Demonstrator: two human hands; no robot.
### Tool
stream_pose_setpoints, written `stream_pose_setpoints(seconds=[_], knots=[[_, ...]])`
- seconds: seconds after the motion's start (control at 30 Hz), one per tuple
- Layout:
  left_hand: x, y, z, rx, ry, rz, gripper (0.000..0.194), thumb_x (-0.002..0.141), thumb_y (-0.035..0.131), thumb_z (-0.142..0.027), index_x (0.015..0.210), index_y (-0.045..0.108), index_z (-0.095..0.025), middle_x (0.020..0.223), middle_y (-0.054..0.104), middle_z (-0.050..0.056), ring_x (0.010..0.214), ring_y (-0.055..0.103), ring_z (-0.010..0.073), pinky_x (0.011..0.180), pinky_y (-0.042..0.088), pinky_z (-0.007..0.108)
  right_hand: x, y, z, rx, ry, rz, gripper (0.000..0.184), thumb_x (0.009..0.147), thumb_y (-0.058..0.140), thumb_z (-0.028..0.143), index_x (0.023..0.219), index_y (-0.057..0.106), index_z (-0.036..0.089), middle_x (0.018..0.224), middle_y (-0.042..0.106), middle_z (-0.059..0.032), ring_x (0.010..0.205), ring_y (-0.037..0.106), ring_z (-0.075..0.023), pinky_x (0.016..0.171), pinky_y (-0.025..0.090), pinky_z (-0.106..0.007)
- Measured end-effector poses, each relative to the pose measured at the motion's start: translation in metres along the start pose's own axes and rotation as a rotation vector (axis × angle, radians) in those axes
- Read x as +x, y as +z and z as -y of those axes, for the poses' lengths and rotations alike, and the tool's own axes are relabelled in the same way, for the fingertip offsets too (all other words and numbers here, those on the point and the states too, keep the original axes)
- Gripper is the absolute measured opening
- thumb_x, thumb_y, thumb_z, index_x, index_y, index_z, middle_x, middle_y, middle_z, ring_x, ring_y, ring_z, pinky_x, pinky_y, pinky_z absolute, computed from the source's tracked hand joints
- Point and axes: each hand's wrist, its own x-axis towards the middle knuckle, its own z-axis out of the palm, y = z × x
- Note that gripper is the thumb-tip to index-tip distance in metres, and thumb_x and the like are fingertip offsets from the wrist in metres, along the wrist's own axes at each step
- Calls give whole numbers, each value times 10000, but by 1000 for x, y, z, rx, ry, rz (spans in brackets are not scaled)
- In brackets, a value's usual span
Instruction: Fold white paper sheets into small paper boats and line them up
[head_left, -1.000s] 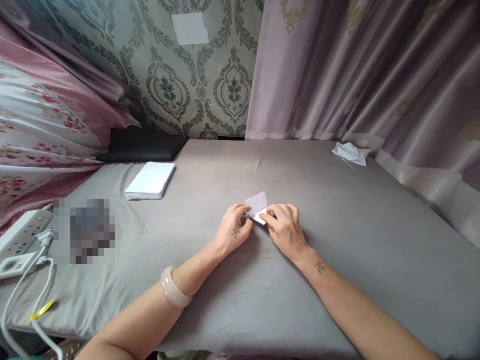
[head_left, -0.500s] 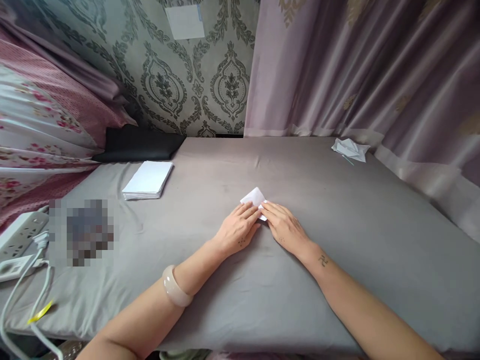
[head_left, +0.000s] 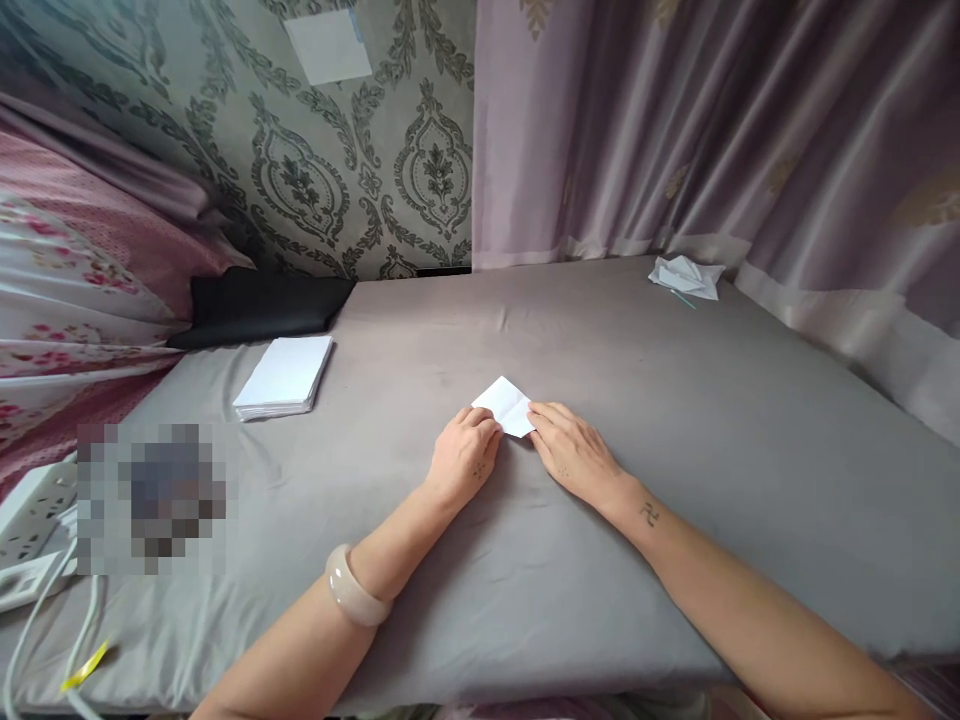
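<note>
A head-worn camera is looking forward and down from above the near edge of a flat grey cloth (head_left: 712,430), facing a grey damask-patterned wall (head_left: 367,185).

The 2 bare forearms (head_left: 720,600) slant inward. The bare left hand (head_left: 463,455), dotted with small dark marks (head_left: 478,470), curls its fingers; the right hand (head_left: 574,452), back upward, extends its fingers, near but apart.

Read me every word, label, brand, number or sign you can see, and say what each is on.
Hooked-cross sign: on the right forearm, near the wrist.
Dot marks, no letters: on the left hand and right hand.
No words, brands or numbers are legible.
White paper at the fingertips: no readable writing.
Yellow tag and power strip: any print is too small to read.
</note>
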Motion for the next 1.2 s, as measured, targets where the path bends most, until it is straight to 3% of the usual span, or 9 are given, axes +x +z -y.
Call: stream_pose_setpoints(seconds=[0.2,0.4,0.87,1.2], knots=[[2,9,1,-75,-150,-77,191,925,503,-238,893,686,-195,970,655,67,907,551,215,789,480,322,2,2,-1,89,123,-52,189,939,476,221,933,662,191,1112,671,-77,1004,590,-209,817,482,-329],[6,15,3,-106,-217,-95,175,910,519,-253,892,678,-180,942,622,84,905,521,231,792,470,339,7,9,-1,226,240,-116,186,934,502,259,817,631,196,1027,663,-54,939,573,-194,814,460,-306],[14,13,1,-233,-380,-49,157,846,569,-292,790,670,-185,922,555,80,957,496,236,866,440,371,19,17,-1,79,340,-80,194,910,525,294,752,560,187,950,592,-93,909,509,-239,799,438,-341],[12,16,3,-201,-310,-76,194,878,536,-304,757,617,-176,918,542,91,927,483,240,811,462,384,21,18,-2,-8,292,-75,204,931,473,293,808,584,175,942,591,-119,884,505,-250,774,447,-361]])
